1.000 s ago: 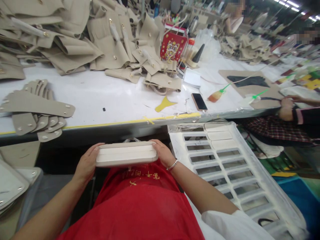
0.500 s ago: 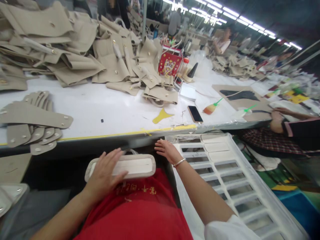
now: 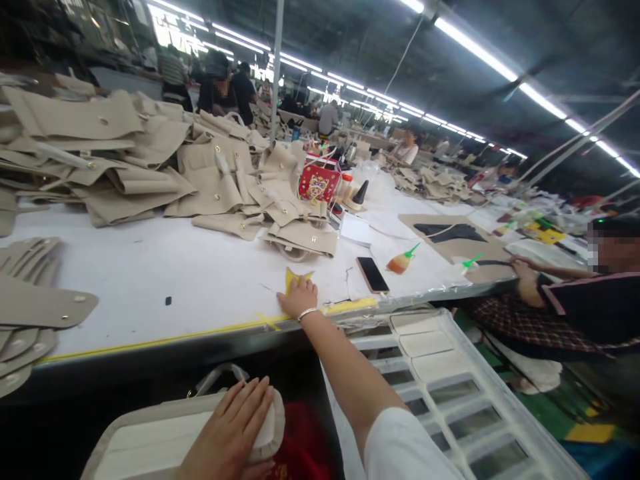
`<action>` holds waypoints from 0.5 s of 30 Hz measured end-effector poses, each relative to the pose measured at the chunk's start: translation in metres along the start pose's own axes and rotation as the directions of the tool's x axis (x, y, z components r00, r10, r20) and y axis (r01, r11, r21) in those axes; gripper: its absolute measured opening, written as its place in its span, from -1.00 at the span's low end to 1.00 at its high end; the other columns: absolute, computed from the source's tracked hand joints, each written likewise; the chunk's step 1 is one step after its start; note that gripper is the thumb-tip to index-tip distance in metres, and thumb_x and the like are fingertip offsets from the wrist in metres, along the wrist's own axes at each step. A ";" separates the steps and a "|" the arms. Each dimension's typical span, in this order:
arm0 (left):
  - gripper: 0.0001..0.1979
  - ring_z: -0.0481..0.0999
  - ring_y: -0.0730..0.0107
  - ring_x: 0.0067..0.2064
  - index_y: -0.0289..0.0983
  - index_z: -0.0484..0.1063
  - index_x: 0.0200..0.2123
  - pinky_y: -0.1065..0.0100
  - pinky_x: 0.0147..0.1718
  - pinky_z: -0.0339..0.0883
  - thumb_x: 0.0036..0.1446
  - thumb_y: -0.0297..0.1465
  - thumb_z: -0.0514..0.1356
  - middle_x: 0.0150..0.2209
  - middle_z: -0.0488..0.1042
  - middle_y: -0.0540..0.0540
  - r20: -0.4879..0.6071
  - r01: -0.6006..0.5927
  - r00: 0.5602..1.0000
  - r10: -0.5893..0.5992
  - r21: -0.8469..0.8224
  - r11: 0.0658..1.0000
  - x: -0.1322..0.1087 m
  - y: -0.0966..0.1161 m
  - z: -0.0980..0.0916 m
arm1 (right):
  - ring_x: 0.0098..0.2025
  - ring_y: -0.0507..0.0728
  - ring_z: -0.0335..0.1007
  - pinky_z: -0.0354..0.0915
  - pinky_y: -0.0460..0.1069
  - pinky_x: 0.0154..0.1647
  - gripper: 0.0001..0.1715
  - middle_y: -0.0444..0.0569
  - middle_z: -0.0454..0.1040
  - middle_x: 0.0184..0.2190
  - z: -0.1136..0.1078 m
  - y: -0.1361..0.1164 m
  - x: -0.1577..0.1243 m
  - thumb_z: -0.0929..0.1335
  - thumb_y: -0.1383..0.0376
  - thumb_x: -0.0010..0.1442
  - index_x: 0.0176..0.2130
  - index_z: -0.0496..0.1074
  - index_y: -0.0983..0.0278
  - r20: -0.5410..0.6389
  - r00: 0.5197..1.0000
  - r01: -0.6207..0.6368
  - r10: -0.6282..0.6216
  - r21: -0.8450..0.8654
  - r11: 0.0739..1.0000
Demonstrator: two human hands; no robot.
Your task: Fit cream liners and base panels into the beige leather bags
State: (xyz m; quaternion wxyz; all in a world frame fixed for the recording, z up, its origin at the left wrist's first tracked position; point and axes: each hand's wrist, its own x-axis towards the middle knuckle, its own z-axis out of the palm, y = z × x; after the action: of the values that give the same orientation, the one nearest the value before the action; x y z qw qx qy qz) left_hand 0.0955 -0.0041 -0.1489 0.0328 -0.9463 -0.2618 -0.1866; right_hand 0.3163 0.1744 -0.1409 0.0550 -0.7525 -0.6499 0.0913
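My left hand lies with its fingers stretched out along the rounded end of a beige bag, whose long white base panel faces up. A pale bag handle sticks up behind it. The bag is low, before the table edge and over a red garment. On the table near its front edge, my right hand is laid over a flat yellow piece. Its thumb is apart from its fingers, and the piece pokes out past the fingertips. A dark phone lies to the right of this hand.
Beige bag pieces are heaped along the back of the white table, with curved straps at left. An orange glue bottle lies beyond the phone. A white slatted rack stands at right, near a seated co-worker.
My right hand has moved from before the table edge forward onto the yellow piece. The left hand and the bag appear lower in view. The camera has tilted upward.
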 end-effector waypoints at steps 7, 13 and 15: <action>-0.07 0.25 0.08 0.15 -0.35 -0.03 0.25 0.16 0.11 0.07 -0.07 0.04 0.16 0.20 0.18 -0.27 0.056 0.074 0.996 -0.070 -0.071 0.995 -0.003 0.003 -0.005 | 0.09 0.26 0.18 0.09 0.07 0.08 -0.38 0.23 0.28 0.07 -0.023 0.022 -0.043 0.27 0.44 0.04 0.12 0.19 0.40 0.076 0.989 0.126 -0.127 0.023 0.992; -0.04 0.18 -0.07 0.18 -0.42 0.09 0.20 -0.02 0.16 -0.08 -0.12 0.13 0.12 0.19 0.16 -0.39 0.178 0.264 0.953 -0.244 -0.095 0.960 -0.005 0.008 -0.013 | -0.18 0.28 0.38 0.24 0.05 -0.20 -0.54 0.17 0.48 -0.24 -0.032 0.039 -0.030 0.41 0.31 -0.10 -0.14 0.39 0.37 0.224 0.974 0.001 -0.019 0.080 0.997; -0.04 0.17 -0.08 0.19 -0.42 0.10 0.20 -0.04 0.17 -0.09 -0.12 0.13 0.13 0.19 0.17 -0.40 0.221 0.294 0.940 -0.261 -0.132 0.947 -0.005 0.008 -0.016 | -0.22 0.25 0.40 0.22 0.02 -0.24 -0.69 0.12 0.50 -0.30 -0.034 0.037 -0.029 0.38 0.34 -0.06 -0.23 0.42 0.35 0.249 0.966 0.040 -0.067 0.113 0.993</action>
State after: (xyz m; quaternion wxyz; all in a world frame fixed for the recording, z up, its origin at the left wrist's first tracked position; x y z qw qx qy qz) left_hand 0.0905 -0.0160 -0.1355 -0.0978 -0.9132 -0.3788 -0.1140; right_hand 0.3556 0.1415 -0.1137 0.0145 -0.7128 -0.6660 0.2193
